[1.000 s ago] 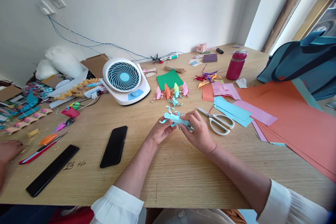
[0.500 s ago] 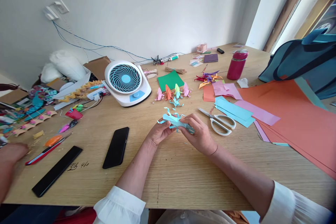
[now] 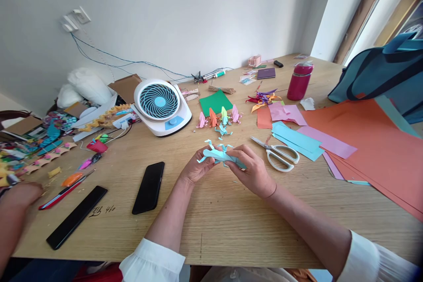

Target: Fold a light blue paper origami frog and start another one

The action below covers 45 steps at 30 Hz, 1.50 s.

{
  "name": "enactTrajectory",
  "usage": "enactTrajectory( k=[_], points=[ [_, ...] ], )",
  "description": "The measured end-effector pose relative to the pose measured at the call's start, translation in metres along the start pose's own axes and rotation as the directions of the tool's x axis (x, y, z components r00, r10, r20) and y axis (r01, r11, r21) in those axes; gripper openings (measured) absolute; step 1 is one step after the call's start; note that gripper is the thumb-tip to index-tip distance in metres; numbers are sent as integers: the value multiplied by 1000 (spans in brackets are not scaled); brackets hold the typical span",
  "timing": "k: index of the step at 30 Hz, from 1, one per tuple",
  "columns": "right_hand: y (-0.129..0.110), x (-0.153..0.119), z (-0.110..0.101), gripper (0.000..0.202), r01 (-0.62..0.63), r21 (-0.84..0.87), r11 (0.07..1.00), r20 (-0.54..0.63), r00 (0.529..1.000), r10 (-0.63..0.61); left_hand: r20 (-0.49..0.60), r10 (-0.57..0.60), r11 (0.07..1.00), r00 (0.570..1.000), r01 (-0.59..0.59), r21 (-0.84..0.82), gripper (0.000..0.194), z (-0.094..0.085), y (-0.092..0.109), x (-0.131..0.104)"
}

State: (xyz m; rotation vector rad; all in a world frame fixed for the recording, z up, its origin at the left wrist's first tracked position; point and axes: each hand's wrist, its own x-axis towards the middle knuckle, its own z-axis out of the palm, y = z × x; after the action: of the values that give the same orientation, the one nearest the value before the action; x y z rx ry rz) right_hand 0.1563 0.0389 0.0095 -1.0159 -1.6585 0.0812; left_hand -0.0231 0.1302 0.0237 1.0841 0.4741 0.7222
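Observation:
Between my two hands, above the table, is a light blue folded paper figure with thin limbs sticking out. My left hand pinches it from the left and below. My right hand is closed on its right end, fingers over the top, hiding part of it. Just beyond stands a smaller blue paper frog. Behind that, several folded paper frogs in pink, orange and green sit in a row. White-handled scissors lie partly spread to the right of my right hand.
Blue paper strips and large orange sheets cover the right side. A red bottle and blue bag stand behind. Left are a fan, a phone, a black bar and another person's hand.
The whole view has shifted slightly. The blue paper figure has turned a little in my hands, with both hands keeping hold. The other person's hand at the left stays near the table edge.

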Motion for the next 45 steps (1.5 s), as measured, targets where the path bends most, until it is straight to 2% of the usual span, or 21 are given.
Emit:
enactTrajectory(
  k=[9,15,20,26,35,45],
  points=[
    [8,0,-4,28,61,-89,994,48,997,-57,-63,-3,993,998,-4,-115,38,6,-8,5],
    [7,2,-5,30,67,-163,984,43,997,-61,-70,41,995,997,-47,-90,36,15,-6,6],
    [5,1,-4,22,15,-150,989,33,999,-11,-72,37,998,997,-40,-45,39,14,-4,5],
    [6,0,-4,20,-19,-143,989,40,999,25,-62,31,999,998,-34,-41,37,9,-5,4],
    [9,0,-5,23,-29,-168,985,27,999,34,-86,39,999,996,-41,-20,40,14,-6,4],
    [7,1,-2,16,-107,-101,989,0,994,107,-74,-6,997,997,0,-80,41,15,-12,5]
  ],
)
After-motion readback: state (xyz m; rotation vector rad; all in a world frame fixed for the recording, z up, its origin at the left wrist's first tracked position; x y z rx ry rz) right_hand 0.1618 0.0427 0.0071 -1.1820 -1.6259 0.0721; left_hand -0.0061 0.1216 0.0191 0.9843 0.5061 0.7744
